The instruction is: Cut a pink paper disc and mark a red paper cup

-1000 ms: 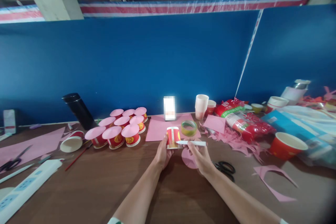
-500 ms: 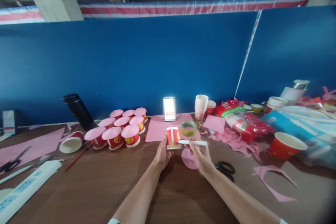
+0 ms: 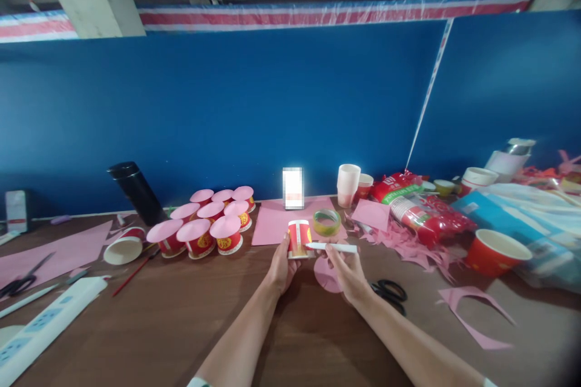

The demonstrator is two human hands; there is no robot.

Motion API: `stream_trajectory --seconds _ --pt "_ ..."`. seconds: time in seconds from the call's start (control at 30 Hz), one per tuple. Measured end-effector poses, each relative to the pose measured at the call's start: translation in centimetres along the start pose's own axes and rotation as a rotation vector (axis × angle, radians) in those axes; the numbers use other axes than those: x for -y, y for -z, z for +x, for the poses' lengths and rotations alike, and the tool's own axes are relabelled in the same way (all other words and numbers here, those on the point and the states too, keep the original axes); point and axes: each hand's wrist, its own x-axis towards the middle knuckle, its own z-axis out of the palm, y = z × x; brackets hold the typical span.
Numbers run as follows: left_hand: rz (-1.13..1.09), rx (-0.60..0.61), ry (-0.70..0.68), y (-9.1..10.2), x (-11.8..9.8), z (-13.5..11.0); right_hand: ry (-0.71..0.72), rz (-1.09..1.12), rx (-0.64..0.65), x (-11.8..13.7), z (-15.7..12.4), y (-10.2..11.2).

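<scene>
A red and white paper cup (image 3: 300, 238), turned upside down, is gripped from its left side by my left hand (image 3: 284, 265). My right hand (image 3: 346, 269) is closed around a white pen (image 3: 338, 248), whose tip meets or nearly meets the cup's right side; contact is hard to make out. Beneath the right hand lies a pink paper disc (image 3: 327, 275), partly covered by it. Black-handled scissors (image 3: 391, 291) rest beside my right wrist, their blades hidden. A roll of green-yellow tape (image 3: 327, 222) sits just behind on a pink sheet (image 3: 267, 227).
Several upturned red cups with pink discs (image 3: 195, 230) stand at left, near a black flask (image 3: 136, 192). A white power strip (image 3: 49, 326) lies front left. To the right are stacked white cups (image 3: 348, 184), a red cup package (image 3: 411, 205), pink scraps (image 3: 415, 245) and an upright red cup (image 3: 494, 254).
The pen has shifted very slightly to the left along with my right hand. My left hand and the cup stay in place.
</scene>
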Motion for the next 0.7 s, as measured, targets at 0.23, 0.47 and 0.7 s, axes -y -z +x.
stream_trajectory --seconds 0.23,0.47,0.7 --pt "-0.011 -0.014 -0.002 -0.05 0.02 -0.03 0.005 0.002 -0.031 0.07 0.03 0.02" --pt "-0.001 -0.004 -0.006 -0.30 -0.15 -0.28 -0.014 0.015 -0.056 0.10 0.12 0.01" --pt "-0.013 0.003 -0.005 -0.08 0.02 -0.07 -0.014 0.025 -0.026 0.21 0.04 -0.01"
